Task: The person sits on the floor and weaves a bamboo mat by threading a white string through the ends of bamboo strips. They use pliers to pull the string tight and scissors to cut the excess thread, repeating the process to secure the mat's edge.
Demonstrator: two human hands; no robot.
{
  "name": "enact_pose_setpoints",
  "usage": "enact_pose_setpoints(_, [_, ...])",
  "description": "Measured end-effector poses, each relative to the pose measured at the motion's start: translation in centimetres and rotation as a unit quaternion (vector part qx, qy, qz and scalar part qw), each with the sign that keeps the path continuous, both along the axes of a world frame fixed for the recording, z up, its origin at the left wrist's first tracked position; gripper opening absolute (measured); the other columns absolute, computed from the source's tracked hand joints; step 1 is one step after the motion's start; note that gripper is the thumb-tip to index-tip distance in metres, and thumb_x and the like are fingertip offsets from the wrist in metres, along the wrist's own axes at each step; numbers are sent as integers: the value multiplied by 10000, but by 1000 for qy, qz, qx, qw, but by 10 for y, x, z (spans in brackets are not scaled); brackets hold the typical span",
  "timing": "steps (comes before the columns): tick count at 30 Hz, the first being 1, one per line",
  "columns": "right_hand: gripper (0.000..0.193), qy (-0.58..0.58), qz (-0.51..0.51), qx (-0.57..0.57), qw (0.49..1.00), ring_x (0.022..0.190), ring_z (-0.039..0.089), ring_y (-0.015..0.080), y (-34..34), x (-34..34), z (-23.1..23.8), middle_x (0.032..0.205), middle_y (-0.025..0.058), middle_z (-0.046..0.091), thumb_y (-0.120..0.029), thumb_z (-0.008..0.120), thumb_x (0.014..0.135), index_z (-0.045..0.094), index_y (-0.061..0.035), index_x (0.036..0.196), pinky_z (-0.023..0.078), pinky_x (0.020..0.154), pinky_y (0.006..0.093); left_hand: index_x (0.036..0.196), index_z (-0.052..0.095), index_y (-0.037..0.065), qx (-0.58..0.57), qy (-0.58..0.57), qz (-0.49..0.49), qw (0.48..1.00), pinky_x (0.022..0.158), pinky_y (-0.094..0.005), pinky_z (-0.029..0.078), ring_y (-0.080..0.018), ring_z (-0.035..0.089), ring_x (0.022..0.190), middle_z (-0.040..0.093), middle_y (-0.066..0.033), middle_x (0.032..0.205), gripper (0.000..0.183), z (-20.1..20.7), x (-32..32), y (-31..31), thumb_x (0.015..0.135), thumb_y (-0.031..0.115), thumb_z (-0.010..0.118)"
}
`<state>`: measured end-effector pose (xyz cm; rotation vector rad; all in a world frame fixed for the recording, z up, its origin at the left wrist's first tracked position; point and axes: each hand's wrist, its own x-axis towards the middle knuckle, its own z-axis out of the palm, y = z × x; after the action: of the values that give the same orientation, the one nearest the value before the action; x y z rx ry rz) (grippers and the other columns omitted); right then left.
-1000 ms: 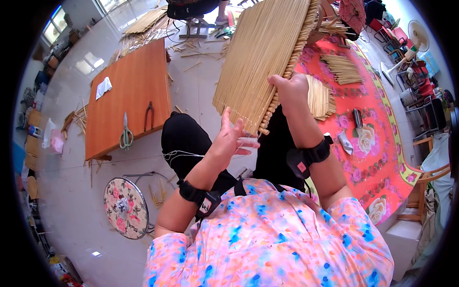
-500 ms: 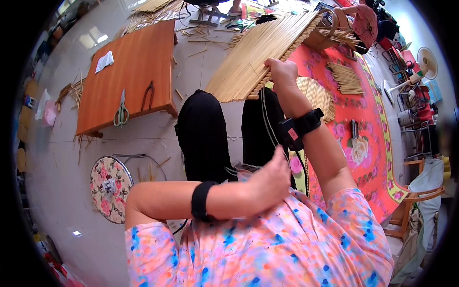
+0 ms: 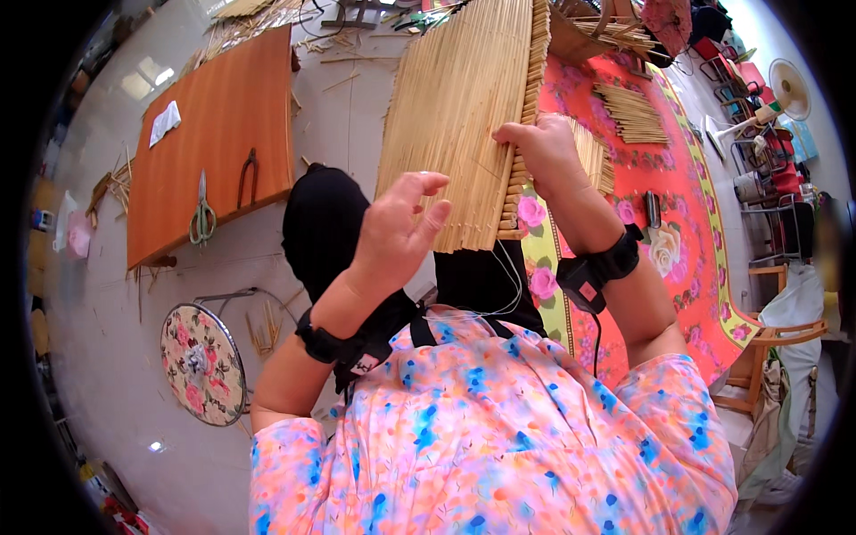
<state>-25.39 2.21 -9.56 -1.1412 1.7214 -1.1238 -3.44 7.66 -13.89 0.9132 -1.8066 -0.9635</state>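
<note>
At twelve o'clock I see a tan, ridged stick mat [image 3: 456, 116], right hand [image 3: 551, 153] gripping it, left hand [image 3: 394, 230] loosely uncurled.

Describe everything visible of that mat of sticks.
The mat is pale tan and looks like bamboo or wood: slender, straight sticks packed side by side, with a ridged right edge and uneven lower end. It reaches past the picture's top. The right hand grips its right edge; the left hand overlaps its lower left in view, contact unclear. White strands hang below.
</note>
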Motion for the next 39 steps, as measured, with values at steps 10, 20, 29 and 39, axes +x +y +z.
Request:
enact_pose_setpoints(10, [266, 38, 94, -28, 994, 626, 605, 132, 0, -11, 10, 743, 79, 663, -114, 660, 695, 679, 73, 883, 479, 590, 287, 1077, 616, 18, -80, -42, 378, 921, 735, -364, 519, -291, 641, 891, 625, -157, 986, 251, -48, 148, -96, 911, 206, 599])
enact_pose_setpoints(20, [234, 12, 120, 34, 992, 604, 576, 139, -14, 3, -2, 704, 69, 629, -155, 677, 710, 653, 60, 797, 447, 555, 292, 1195, 558, 97, 100, -425, 394, 809, 909, -506, 455, -401, 504, 1139, 503, -206, 1203, 465, -218, 278, -181, 859, 411, 630])
enact_pose_setpoints(29, [241, 144, 181, 135, 963, 673, 581, 101, -43, 29, -25, 767, 39, 644, -153, 677, 770, 672, 57, 890, 463, 627, 268, 854, 607, 57, 147, -294, 374, 867, 689, -446, 505, -272, 611, 797, 587, -106, 818, 242, -262, 297, -204, 892, 296, 609])
enact_pose_setpoints(39, [245, 143, 175, 131, 965, 641, 582, 109, -43, 36, -8, 746, 61, 641, -153, 693, 748, 660, 73, 836, 463, 584, 267, 1078, 608, 27, 321, 297, 25, 899, 893, -346, 463, -188, 584, 1024, 608, -100, 1125, 297, -69, 105, -44, 982, 271, 469])
